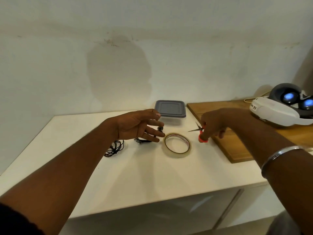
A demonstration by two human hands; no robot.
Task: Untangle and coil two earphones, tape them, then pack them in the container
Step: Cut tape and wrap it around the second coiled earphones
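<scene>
Red-handled scissors (200,131) held in the right grip (215,123), fingers curled round the handles, blades parted and aimed toward the left grip (140,126). Left grip wide, fingers straight, nothing clearly held; hard to tell whether the fingertips touch the cable beneath.

Just under that grip, the second earphone (143,141): dark buds showing at the fingertips, a short dark bundle below the palm, mostly hidden. Outward of the left grip, on its wrist side, the first earphone (114,147), lying on the white bench (152,175) in a loose dark coil; tape on it not discernible.

Between the two grips, nearer the right one, the tape roll (177,145), flat on the bench. Beyond both grips, against the wall, the container (170,110), grey lid on. Under the right grip's wrist, a wooden board (237,146); past it, a white headset (279,114).

By the look of things: untangling seemingly done, coiling at least partly, taping in hand or about to begin, packing wholly left, lid yet to come off.
</scene>
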